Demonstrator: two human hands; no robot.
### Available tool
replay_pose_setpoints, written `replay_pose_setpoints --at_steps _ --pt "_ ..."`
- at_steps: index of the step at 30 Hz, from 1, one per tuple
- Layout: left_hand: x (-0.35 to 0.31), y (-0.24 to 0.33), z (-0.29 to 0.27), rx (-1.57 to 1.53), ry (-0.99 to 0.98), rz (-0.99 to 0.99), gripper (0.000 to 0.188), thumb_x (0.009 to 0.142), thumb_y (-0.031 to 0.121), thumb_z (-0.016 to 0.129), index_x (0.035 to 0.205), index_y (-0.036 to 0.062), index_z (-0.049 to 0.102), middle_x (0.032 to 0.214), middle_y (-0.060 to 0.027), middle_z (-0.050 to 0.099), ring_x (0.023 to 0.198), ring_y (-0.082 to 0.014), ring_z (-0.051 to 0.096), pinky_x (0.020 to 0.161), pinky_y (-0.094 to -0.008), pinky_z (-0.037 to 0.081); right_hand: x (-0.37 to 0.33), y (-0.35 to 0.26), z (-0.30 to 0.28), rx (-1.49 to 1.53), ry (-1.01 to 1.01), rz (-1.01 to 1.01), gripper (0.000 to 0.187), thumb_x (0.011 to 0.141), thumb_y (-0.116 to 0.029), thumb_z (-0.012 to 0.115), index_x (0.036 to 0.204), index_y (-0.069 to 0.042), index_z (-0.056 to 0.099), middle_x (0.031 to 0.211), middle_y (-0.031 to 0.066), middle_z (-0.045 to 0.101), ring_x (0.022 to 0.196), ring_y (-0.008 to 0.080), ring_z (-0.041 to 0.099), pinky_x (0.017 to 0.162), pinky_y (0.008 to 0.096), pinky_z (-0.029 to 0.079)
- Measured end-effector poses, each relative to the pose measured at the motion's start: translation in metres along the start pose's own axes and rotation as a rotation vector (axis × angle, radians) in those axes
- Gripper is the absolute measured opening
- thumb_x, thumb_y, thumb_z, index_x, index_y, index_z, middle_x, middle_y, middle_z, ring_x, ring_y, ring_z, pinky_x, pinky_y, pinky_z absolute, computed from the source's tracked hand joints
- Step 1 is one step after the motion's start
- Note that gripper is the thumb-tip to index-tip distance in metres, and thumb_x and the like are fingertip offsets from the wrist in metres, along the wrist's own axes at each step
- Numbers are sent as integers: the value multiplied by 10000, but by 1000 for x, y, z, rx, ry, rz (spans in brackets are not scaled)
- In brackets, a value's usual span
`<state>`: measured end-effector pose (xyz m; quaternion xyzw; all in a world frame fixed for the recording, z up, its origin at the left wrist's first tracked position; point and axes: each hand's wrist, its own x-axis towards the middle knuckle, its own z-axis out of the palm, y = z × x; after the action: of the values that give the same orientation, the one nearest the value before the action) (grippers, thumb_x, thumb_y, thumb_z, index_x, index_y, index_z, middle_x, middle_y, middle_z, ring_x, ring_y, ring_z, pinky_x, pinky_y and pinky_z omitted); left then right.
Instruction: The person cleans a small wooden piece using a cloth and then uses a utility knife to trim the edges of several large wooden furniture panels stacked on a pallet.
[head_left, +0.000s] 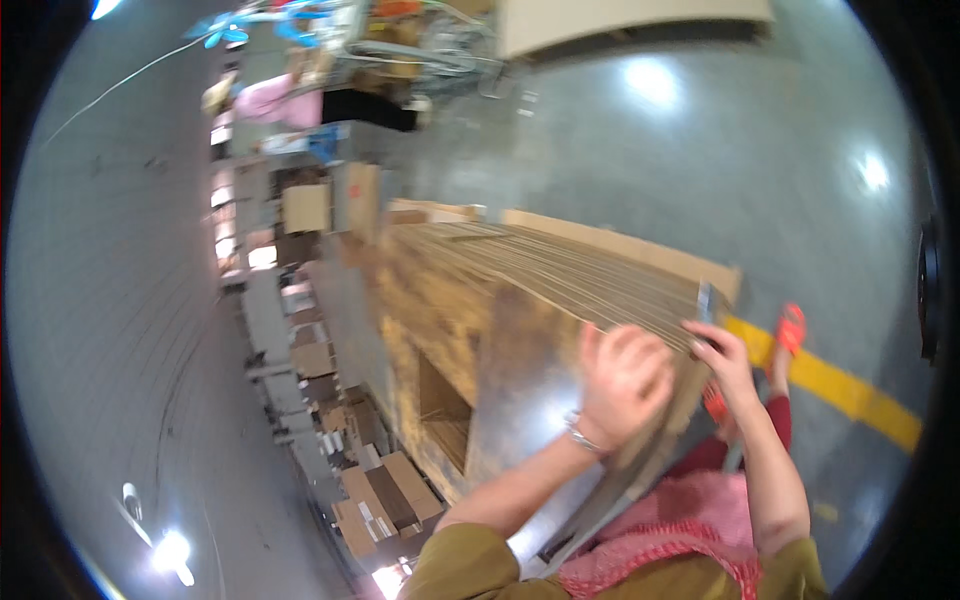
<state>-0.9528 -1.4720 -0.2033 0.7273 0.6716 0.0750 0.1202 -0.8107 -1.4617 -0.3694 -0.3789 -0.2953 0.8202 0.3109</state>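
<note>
A large stack of flat boards [590, 280] stands on edge in front of me, with many thin brown edges side by side. Its near face is a panel with a mottled brown, wood-like surface [520, 390], shiny in places. My left hand [628, 388], smeared by motion, is over the top corner of this panel, thumb apart from the bent fingers; I see nothing held in it. My right hand [728, 362] is closed at the stack's near end, next to a thin grey-blue piece [705, 302] that sticks up past the fingers. What that piece is stays unclear.
A cardboard strip [620, 245] runs along the stack's far side. Cardboard boxes [385, 505] lie at the left. A person in a pink top [285, 103] is farther off. A yellow floor line [850, 390] passes near my orange shoe [791, 328].
</note>
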Motion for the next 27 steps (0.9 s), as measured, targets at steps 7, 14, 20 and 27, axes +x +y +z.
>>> replay_pose_setpoints --at_steps 7,14,20,27 --pt "7 -3 -15 59 -32 -49 126 802 127 609 915 124 664 1005 4 633 1088 -235 498 1073 -492 151 -2 -16 -5 -64 62 -174 305 938 -75 452 1223 -76 561 1028 61 657 900 145 593 852 285 461" --pt "-1 -18 -18 -74 156 -60 347 943 256 450 1201 41 535 1336 -147 450 1274 -337 354 1073 -476 201 -22 -22 -13 -19 113 -32 449 944 -44 406 1386 -52 330 934 64 615 852 132 559 838 275 449" --pt "0 -12 -29 172 -148 48 610 702 412 735 1214 137 548 1309 -55 477 1295 -346 334 1070 -535 170 -22 -12 3 94 67 26 214 941 -59 422 1147 -3 435 805 37 588 780 128 555 772 269 454" --pt "29 7 -30 196 -317 71 388 662 203 761 998 120 588 1056 -31 592 1170 -281 482 1030 -515 255 -25 -31 39 280 128 21 109 975 -145 424 945 -41 436 774 38 585 729 102 564 665 249 461"
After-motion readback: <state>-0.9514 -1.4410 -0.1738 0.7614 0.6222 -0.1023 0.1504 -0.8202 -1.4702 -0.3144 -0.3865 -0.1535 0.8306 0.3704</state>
